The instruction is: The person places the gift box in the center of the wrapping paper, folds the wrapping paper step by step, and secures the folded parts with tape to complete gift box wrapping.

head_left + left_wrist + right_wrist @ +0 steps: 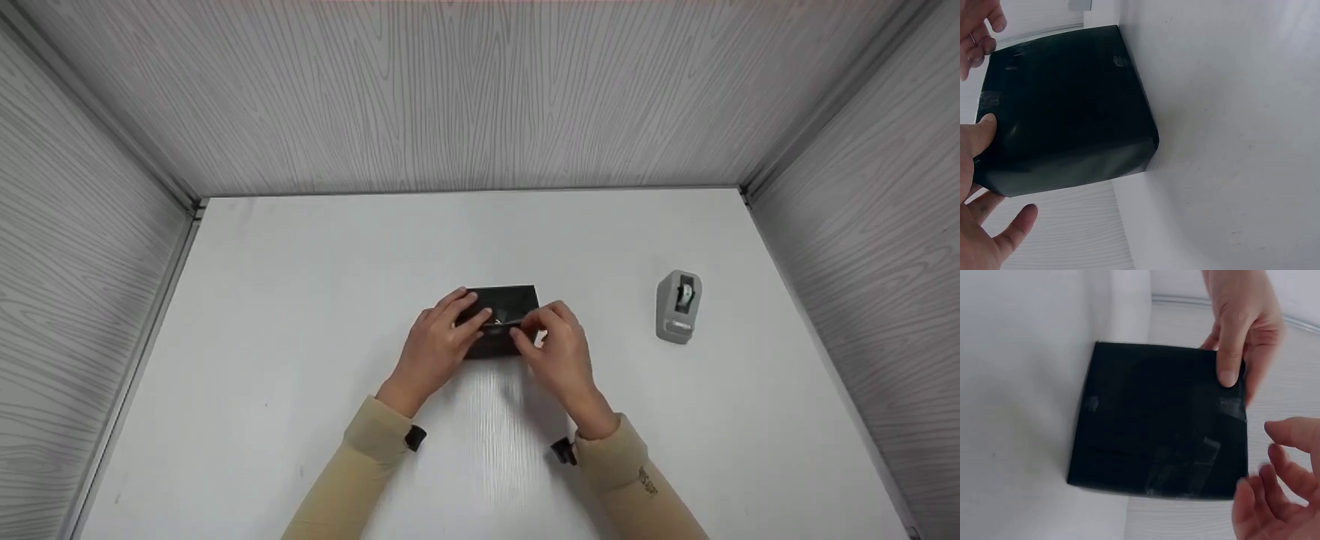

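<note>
A box wrapped in dark paper stands on the table between my hands. Strips of clear tape stick to its near face, several close to the top edge. My left hand grips the box at its top left, fingers spread over the top and the thumb pressed on the near face. By the top right edge is my right hand, its fingers loosely bent. In the right wrist view its fingertips come right up to the box corner, thumb and index finger a little apart, with nothing visible between them.
A grey tape dispenser with a roll in it stands on the white table to the right of the box. Grey wood-patterned panels wall the table in at the back and on both sides.
</note>
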`<state>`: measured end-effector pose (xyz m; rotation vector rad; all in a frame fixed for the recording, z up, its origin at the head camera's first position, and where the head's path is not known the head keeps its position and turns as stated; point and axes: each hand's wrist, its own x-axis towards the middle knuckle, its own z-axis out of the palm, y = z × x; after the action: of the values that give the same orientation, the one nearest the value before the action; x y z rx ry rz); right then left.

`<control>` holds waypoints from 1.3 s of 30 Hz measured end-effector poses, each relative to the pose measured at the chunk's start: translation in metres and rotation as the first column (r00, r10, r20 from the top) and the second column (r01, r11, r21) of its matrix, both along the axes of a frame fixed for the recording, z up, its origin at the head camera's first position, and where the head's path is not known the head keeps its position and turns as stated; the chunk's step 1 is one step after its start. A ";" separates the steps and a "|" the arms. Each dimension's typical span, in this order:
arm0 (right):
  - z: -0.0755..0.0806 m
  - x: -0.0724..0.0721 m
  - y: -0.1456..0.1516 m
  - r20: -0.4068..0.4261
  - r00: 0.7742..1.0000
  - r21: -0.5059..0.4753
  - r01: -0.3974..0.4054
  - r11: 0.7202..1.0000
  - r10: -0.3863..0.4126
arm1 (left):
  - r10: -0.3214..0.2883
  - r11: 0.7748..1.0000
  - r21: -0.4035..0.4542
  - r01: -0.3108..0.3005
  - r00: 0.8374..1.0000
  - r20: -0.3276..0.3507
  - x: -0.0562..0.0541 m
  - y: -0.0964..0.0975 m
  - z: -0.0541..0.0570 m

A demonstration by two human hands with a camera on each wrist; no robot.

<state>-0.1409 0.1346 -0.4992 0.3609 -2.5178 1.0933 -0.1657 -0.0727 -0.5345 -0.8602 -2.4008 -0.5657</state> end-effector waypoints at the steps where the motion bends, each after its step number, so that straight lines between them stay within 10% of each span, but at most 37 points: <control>1: -0.001 -0.002 0.000 -0.025 1.000 0.015 0.019 1.000 -0.019 | 0.001 1.000 -0.001 -0.001 1.000 0.003 0.000 0.000 0.000; 14: -0.010 -0.017 -0.012 0.003 0.999 0.127 0.045 0.991 -0.046 | 0.003 1.000 -0.010 -0.003 1.000 0.022 0.001 0.000 0.000; 33: 0.001 -0.026 -0.009 0.229 0.972 -0.097 0.070 0.993 -0.046 | 0.014 1.000 -0.021 -0.013 1.000 0.013 0.001 0.000 0.001; 39: -0.002 -0.028 0.003 0.242 0.970 -0.202 0.030 0.979 0.020 | 0.000 1.000 -0.012 0.001 0.993 0.117 0.003 -0.002 0.005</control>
<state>-0.1692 0.1372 -0.5009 0.1712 -2.5764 1.4593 -0.1629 -0.0742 -0.5290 -0.8546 -2.5119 -0.6182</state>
